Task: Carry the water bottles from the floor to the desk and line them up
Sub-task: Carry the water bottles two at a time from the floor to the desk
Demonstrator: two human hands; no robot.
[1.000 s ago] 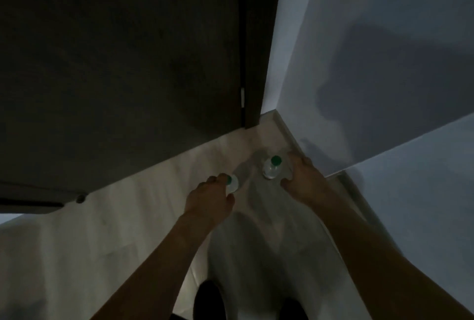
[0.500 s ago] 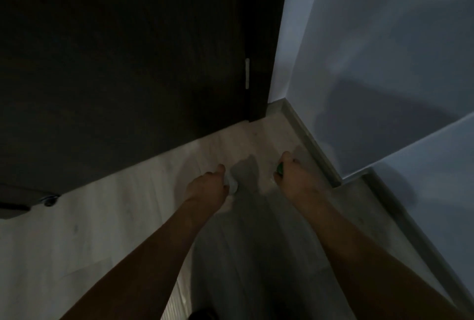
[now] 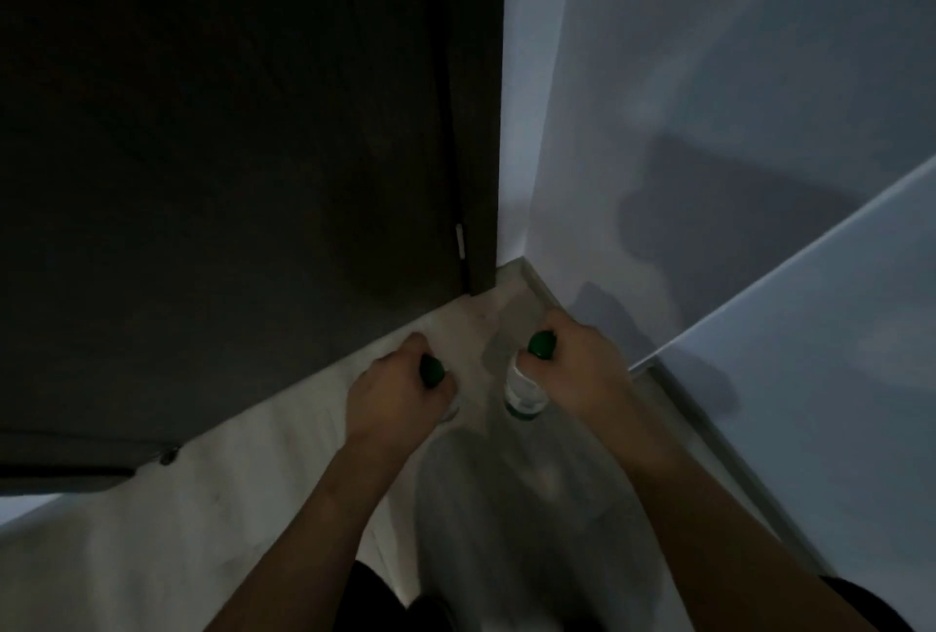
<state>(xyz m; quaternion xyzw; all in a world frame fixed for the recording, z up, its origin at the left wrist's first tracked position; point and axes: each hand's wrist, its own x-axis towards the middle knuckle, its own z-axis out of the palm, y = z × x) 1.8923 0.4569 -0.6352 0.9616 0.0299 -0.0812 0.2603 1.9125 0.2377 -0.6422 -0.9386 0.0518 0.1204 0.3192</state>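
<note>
Door (image 3: 228, 124), dark, is seen at upper left, meeting the pale floor (image 3: 152, 530). Just right of the door's lower corner, a green-capped bottle (image 3: 432, 371) is gripped at the neck by the left hand (image 3: 397, 391), fingers curled round it. Further right, a second bottle (image 3: 524, 388) is held by the right hand (image 3: 577, 368) at its green cap, clear body hanging below, near the white wall (image 3: 709, 124).

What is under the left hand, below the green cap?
Under the left hand only the green cap and a sliver of clear bottle show. The hand covers the rest of the bottle's body.
</note>
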